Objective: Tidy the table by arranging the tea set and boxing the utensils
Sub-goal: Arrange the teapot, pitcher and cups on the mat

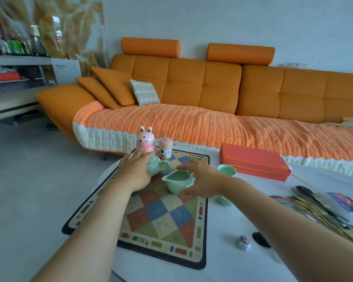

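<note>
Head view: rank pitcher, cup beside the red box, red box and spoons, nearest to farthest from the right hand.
1. Pitcher, in the right hand.
2. Cup, just right of it.
3. Red box, behind the cup.
4. Spoons, far right.

Near half of the mat (157, 220): bare, open to approach from the near edge. Far end: teapot (155, 166), pitcher (177, 181), rabbit figurine (145, 142) and jar (166, 148) crowded close together. Right of the mat: a strip of bare table (222, 261) between a cup (227, 170) with the red box (253, 161), far, and two small objects (243, 242), near. Far right: a heap of utensils (318, 208).
</note>
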Demonstrator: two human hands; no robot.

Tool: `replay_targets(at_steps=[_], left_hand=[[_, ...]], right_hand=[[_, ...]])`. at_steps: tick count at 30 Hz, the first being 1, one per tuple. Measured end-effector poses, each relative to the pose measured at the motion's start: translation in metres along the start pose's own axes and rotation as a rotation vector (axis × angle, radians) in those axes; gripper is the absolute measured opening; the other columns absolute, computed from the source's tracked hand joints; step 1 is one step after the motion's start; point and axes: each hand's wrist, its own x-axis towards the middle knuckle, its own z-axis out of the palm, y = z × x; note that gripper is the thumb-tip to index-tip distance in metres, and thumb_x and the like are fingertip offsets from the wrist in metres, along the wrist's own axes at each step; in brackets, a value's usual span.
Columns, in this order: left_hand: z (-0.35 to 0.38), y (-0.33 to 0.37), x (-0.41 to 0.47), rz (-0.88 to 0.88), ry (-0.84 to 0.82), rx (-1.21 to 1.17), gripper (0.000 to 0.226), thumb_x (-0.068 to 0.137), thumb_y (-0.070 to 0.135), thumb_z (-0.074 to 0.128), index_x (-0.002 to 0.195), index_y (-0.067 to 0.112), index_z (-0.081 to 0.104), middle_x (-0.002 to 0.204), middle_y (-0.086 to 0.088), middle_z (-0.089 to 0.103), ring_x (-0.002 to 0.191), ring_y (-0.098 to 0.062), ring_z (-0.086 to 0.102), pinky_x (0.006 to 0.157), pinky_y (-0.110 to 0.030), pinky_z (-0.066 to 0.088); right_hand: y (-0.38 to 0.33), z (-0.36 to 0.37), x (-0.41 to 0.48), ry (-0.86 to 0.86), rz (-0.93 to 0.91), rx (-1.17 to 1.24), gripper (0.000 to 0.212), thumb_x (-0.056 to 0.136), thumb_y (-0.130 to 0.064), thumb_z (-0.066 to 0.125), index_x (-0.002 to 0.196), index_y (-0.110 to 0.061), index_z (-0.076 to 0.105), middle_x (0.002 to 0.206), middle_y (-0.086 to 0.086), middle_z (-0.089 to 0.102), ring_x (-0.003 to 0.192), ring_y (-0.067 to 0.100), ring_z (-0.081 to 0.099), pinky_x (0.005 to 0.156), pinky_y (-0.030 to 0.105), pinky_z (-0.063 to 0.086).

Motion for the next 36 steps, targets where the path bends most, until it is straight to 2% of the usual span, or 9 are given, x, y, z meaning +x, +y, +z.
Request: replay_targets(at_steps=[7, 10, 13, 16, 20, 26, 29, 33, 36], left_hand=[[0.000, 0.002, 0.005, -0.134, 0.147, 0.181, 0.066, 0.079, 0.068, 0.060, 0.131, 0.031, 0.044, 0.129, -0.004, 0.050, 0.123, -0.027, 0.040, 0.097, -0.039, 0.029], [0.004, 0.000, 0.007, -0.130, 0.189, 0.151, 0.057, 0.079, 0.064, 0.056, 0.123, 0.029, 0.046, 0.128, -0.004, 0.051, 0.120, -0.029, 0.039, 0.098, -0.039, 0.027], [0.003, -0.012, 0.009, -0.108, 0.142, 0.034, 0.056, 0.081, 0.052, 0.057, 0.132, 0.033, 0.042, 0.135, 0.001, 0.051, 0.127, -0.029, 0.039, 0.103, -0.041, 0.026], [0.003, -0.021, 0.010, -0.127, 0.126, -0.072, 0.070, 0.082, 0.057, 0.063, 0.142, 0.032, 0.038, 0.140, 0.003, 0.049, 0.130, -0.027, 0.040, 0.103, -0.043, 0.032], [0.010, -0.019, 0.011, -0.143, 0.155, -0.097, 0.067, 0.083, 0.058, 0.063, 0.140, 0.029, 0.042, 0.139, 0.000, 0.050, 0.133, -0.029, 0.036, 0.101, -0.046, 0.037], [0.005, -0.019, 0.012, -0.155, 0.093, -0.010, 0.071, 0.083, 0.065, 0.055, 0.141, 0.029, 0.037, 0.143, -0.002, 0.046, 0.133, -0.031, 0.034, 0.102, -0.045, 0.029], [-0.008, -0.009, 0.009, -0.162, 0.083, 0.066, 0.072, 0.086, 0.052, 0.053, 0.147, 0.025, 0.028, 0.147, -0.004, 0.038, 0.134, -0.030, 0.029, 0.105, -0.044, 0.026], [-0.033, 0.031, 0.004, -0.048, 0.248, -0.006, 0.050, 0.089, 0.034, 0.056, 0.136, 0.021, 0.044, 0.140, -0.008, 0.043, 0.128, -0.031, 0.033, 0.102, -0.044, 0.031], [-0.040, 0.085, 0.001, 0.061, 0.267, -0.133, 0.045, 0.091, 0.028, 0.057, 0.134, 0.023, 0.048, 0.135, -0.006, 0.046, 0.125, -0.028, 0.034, 0.104, -0.041, 0.032]], right_hand=[[-0.003, 0.006, 0.021, 0.105, -0.002, -0.083, 0.076, 0.078, -0.049, 0.067, 0.147, -0.034, 0.037, 0.150, -0.007, 0.039, 0.140, 0.018, 0.033, 0.115, 0.044, 0.021], [-0.005, 0.010, 0.022, 0.150, 0.039, -0.035, 0.078, 0.076, -0.059, 0.066, 0.145, -0.036, 0.038, 0.141, -0.003, 0.039, 0.133, 0.020, 0.033, 0.111, 0.042, 0.029], [-0.004, 0.009, 0.027, 0.131, 0.039, -0.051, 0.076, 0.077, -0.059, 0.065, 0.144, -0.031, 0.043, 0.136, -0.002, 0.043, 0.130, 0.021, 0.032, 0.105, 0.038, 0.033], [-0.004, 0.006, 0.038, 0.104, 0.039, -0.062, 0.075, 0.077, -0.059, 0.065, 0.143, -0.032, 0.043, 0.136, -0.004, 0.046, 0.128, 0.021, 0.034, 0.101, 0.039, 0.034], [-0.009, 0.007, 0.050, 0.095, 0.039, -0.079, 0.075, 0.079, -0.057, 0.063, 0.146, -0.031, 0.041, 0.139, -0.004, 0.046, 0.129, 0.022, 0.035, 0.100, 0.041, 0.034], [-0.014, 0.005, 0.050, 0.065, 0.055, -0.093, 0.081, 0.081, -0.056, 0.063, 0.151, -0.031, 0.031, 0.150, -0.003, 0.039, 0.138, 0.024, 0.031, 0.107, 0.047, 0.031], [-0.010, 0.000, 0.037, 0.104, 0.067, -0.036, 0.079, 0.081, -0.054, 0.064, 0.150, -0.031, 0.032, 0.153, -0.005, 0.036, 0.140, 0.022, 0.032, 0.111, 0.047, 0.031], [0.004, -0.019, 0.008, 0.165, 0.088, 0.056, 0.061, 0.085, -0.043, 0.060, 0.143, -0.031, 0.044, 0.149, -0.004, 0.042, 0.134, 0.020, 0.040, 0.110, 0.044, 0.037], [0.029, -0.033, -0.030, 0.206, 0.124, 0.062, 0.049, 0.089, -0.036, 0.062, 0.137, -0.028, 0.054, 0.141, -0.003, 0.052, 0.127, 0.020, 0.050, 0.105, 0.034, 0.040]])
